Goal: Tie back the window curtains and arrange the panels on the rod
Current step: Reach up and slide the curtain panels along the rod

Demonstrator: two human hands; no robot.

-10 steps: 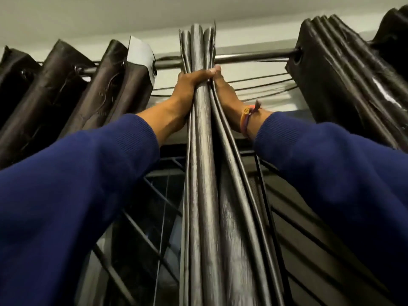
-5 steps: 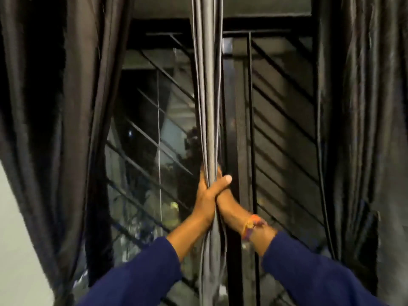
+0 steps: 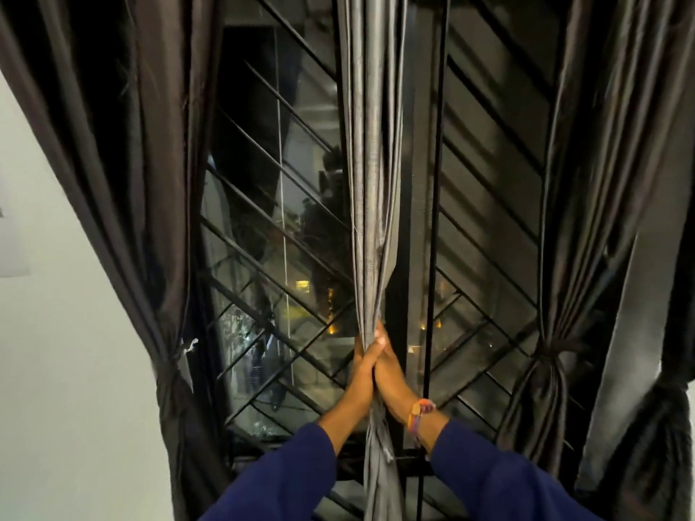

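Observation:
A narrow bunched grey curtain panel (image 3: 370,182) hangs down the middle of the window. My left hand (image 3: 363,374) and my right hand (image 3: 389,374) press together around it low down, squeezing the folds between the palms; below them the cloth falls on in a twisted bunch. A dark curtain panel (image 3: 124,163) on the left is gathered by a tie (image 3: 169,374) at waist height. On the right, another dark panel (image 3: 590,163) is knotted with a tie-back (image 3: 549,351). The rod is out of view.
Behind the curtains is a window with a black diagonal metal grille (image 3: 286,257) and night lights outside. A white wall (image 3: 56,332) fills the left. Another dark curtain bunch (image 3: 658,426) hangs at the far right edge.
Both hands have slid down the middle panel from the rod at the top to low on the window. The view has tilted down with them, so the rod has left the frame.

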